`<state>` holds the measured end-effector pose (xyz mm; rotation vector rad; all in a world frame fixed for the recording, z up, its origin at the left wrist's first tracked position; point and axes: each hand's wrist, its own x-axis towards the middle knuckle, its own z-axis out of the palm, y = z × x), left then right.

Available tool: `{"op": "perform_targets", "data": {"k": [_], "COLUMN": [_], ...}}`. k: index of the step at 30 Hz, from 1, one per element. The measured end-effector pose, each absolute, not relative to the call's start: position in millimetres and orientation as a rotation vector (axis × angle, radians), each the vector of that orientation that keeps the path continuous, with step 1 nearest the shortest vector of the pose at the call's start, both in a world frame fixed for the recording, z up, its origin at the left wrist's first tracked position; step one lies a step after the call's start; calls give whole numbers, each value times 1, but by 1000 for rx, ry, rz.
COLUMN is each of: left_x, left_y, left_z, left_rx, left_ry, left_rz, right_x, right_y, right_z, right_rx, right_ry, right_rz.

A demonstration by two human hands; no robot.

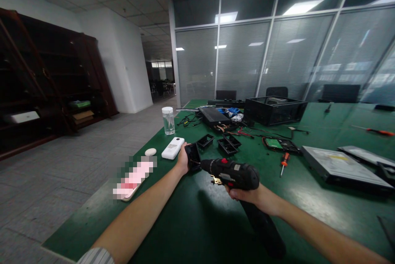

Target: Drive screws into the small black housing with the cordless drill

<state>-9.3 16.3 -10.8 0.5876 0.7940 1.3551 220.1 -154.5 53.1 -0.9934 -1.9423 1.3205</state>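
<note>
Head view — black drill [242,176], grey label [237,167], illegible

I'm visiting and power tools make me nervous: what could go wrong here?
The drill in the right hand points at the black frame in the left hand, so a slip might hurt that hand. Only that hand seems to steady the frame, which could twist in its grip. The clear jar stands near the edge of the table, so a bump might knock it off.

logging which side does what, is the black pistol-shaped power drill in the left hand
No, the right hand grips the black pistol-shaped power drill, while the left hand holds a black box-shaped frame.
</note>
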Motion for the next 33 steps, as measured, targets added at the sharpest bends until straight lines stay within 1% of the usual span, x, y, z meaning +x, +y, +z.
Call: {"op": "perform_targets", "data": {"k": [14,21,28,33], "left_x": [-8,-7,-8,-7], "left_y": [13,13,12,10], "left_z": [-7,-6,-6,-4], "left_rx": [578,588,601,566], "left_ry": [815,822,815,767], "left_rz": [1359,1359,1353,1380], "right_x": [218,222,224,222], "right_y": [-155,-154,-153,-155], "right_z": [56,47,47,49], "right_rx": [-988,-792,-783,-889], "right_ry": [-1962,-1878,-1864,-1938], "right_rz": [1294,1408,1405,1324]}}
